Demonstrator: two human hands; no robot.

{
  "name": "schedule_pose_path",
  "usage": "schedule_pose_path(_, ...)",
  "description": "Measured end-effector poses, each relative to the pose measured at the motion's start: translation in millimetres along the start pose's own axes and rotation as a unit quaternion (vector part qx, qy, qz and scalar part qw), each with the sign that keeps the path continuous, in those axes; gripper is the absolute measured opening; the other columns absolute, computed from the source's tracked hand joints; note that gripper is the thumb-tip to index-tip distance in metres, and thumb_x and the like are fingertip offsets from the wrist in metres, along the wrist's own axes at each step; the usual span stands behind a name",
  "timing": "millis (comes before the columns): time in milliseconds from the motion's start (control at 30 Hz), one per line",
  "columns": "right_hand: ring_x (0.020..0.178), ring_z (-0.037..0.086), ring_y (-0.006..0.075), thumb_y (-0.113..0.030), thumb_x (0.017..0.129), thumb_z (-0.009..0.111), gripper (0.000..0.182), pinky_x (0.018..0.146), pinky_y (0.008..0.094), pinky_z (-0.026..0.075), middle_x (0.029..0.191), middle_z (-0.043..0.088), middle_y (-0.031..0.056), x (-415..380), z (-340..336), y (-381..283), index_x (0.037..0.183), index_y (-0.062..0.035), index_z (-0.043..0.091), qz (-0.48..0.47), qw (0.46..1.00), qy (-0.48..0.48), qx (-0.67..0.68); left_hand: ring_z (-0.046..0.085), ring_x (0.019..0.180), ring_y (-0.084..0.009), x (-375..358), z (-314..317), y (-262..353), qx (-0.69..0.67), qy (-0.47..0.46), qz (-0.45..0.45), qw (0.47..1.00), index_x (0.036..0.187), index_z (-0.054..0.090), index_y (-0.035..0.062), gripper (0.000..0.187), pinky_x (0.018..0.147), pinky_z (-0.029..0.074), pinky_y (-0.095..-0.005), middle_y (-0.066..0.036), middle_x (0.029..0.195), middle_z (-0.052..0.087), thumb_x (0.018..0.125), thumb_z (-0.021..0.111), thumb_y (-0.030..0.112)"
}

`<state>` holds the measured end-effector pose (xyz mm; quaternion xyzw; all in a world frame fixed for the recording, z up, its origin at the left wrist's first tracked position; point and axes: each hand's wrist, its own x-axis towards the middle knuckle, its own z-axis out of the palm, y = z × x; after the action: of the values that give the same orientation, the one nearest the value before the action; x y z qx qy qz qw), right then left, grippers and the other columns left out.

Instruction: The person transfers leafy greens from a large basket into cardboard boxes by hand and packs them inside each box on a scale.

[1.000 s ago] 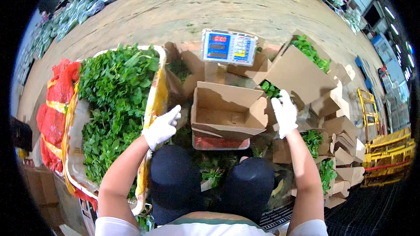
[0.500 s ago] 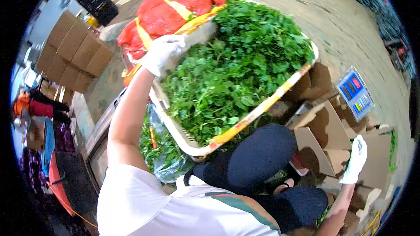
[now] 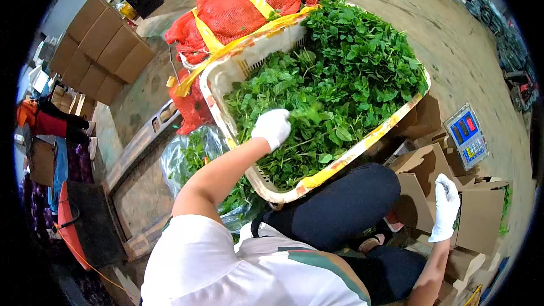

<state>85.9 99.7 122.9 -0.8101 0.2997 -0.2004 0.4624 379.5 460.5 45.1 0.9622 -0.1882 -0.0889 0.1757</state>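
A large white plastic basket (image 3: 211, 93) with yellow tape on its rim is heaped with leafy green herbs (image 3: 351, 51). My left hand (image 3: 273, 128), in a white glove, is closed over the near left part of the heap. A blurred green sprig (image 3: 307, 114) sticks out from its fingertips. To the right, my right hand (image 3: 446, 207), also gloved in white, is raised beside an opened cardboard box (image 3: 481, 215). Its fingers point upward, slightly bent, and I see nothing in them.
Red mesh sacks (image 3: 226, 14) lie behind the basket. A clear plastic bag (image 3: 175, 156) of greens sits at its left. A scale display (image 3: 467, 136) stands at the right, above cut-open boxes. Stacked cartons (image 3: 102, 45) stand at the back left.
My left hand has moved from the basket's far left rim down and right onto the greens, now with a sprig. My right hand has shifted slightly left. The whole view has shifted.
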Motion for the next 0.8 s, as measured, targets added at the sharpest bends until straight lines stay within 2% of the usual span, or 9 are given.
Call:
schedule_pose_path(133,0.092,0.053,0.0101,-0.003,0.084,0.055,0.024,0.084,0.0233,0.041,0.1,0.059,0.0037,-2,-3,9,0.108,0.0004,0.056,0.042,0.999,-0.005,0.023,0.057,0.088,-0.0338,2,-38,-24,0.236,0.063,-0.073,0.967,0.095,0.056,0.0006,0.049,0.078,0.044,-0.0402,-0.018,0.089,0.06,0.073,0.057,0.044)
schedule_pose_path(200,0.092,0.053,0.0099,-0.004,0.083,0.056,0.024,0.084,0.0233,0.041,0.1,0.059,0.004,2,-5,15,0.107,0.0006,0.057,0.083,0.996,-0.005,0.038,0.056,0.095,-0.0336,13,-26,-46,0.264,-0.016,-0.186,0.946,0.106,0.054,-0.0038,0.087,0.084,0.043,-0.037,-0.021,0.101,0.059,0.068,0.046,0.074)
schedule_pose_path(300,0.089,0.054,0.0094,-0.005,0.083,0.057,0.024,0.082,0.0227,0.042,0.098,0.059,0.0039,3,-7,15,0.106,0.0006,0.057,0.068,0.997,-0.01,0.034,0.062,0.086,-0.0274,24,-33,-37,0.071,-0.236,-0.246,0.937,0.098,0.061,-0.0055,0.097,0.08,0.046,-0.0339,-0.018,0.094,0.063,0.066,0.031,0.082)
schedule_pose_path(400,0.086,0.055,0.0092,-0.007,0.083,0.058,0.023,0.079,0.0222,0.043,0.096,0.06,0.0034,-4,-11,8,0.105,0.0002,0.058,0.069,0.997,-0.015,-0.014,0.063,0.082,-0.0279,23,-13,-35,0.093,-0.222,-0.165,0.956,0.1,0.06,-0.0042,0.075,0.075,0.048,-0.0352,-0.019,0.091,0.063,0.066,0.058,0.063)
schedule_pose_path(433,0.083,0.055,0.0089,-0.009,0.083,0.058,0.022,0.077,0.022,0.044,0.094,0.061,0.0031,-5,-11,10,0.103,0.0002,0.059,0.068,0.998,-0.011,0.0,0.063,0.08,-0.0295,23,-5,-35,0.153,-0.174,-0.115,0.966,0.098,0.06,-0.0022,0.048,0.073,0.049,-0.0358,-0.02,0.09,0.063,0.073,0.06,0.038)
schedule_pose_path(567,0.083,0.055,0.008,-0.01,0.083,0.058,0.021,0.076,0.022,0.044,0.093,0.061,0.0033,-13,-18,18,0.102,0.0004,0.059,0.044,0.998,-0.007,-0.054,0.062,0.075,-0.0323,25,12,-42,0.181,0.033,-0.047,0.982,0.087,0.059,0.0022,0.018,0.068,0.048,-0.0408,-0.018,0.082,0.063,0.078,0.045,0.01)
schedule_pose_path(667,0.081,0.055,0.0076,-0.01,0.083,0.058,0.021,0.073,0.0213,0.044,0.091,0.061,0.0025,-12,-23,22,0.102,0.0001,0.059,0.043,0.996,-0.027,-0.074,0.06,0.081,-0.0348,-7,-31,10,0.152,-0.035,0.011,0.988,0.127,0.038,0.0032,0.05,0.073,0.047,-0.0417,-0.02,0.088,0.061,0.078,0.041,0.004)
schedule_pose_path(700,0.081,0.055,0.0076,-0.01,0.083,0.058,0.021,0.073,0.0213,0.044,0.091,0.061,0.0025,-10,-24,25,0.102,0.0001,0.059,0.042,0.996,-0.031,-0.073,0.059,0.081,-0.0346,-16,-34,18,0.162,-0.064,0.029,0.984,0.137,0.017,0.0047,0.066,0.076,0.046,-0.0412,-0.021,0.089,0.061,0.076,0.04,0.0)
schedule_pose_path(800,0.077,0.054,0.0061,-0.01,0.083,0.059,0.02,0.07,0.0198,0.044,0.088,0.061,0.0012,-7,-22,28,0.101,0.0,0.06,0.061,0.996,-0.045,-0.046,0.042,0.115,-0.0366,-37,-20,34,0.068,-0.177,-0.008,0.982,0.139,0.008,0.005,0.086,0.099,0.033,-0.0394,-0.023,0.128,0.04,0.071,0.057,0.022)
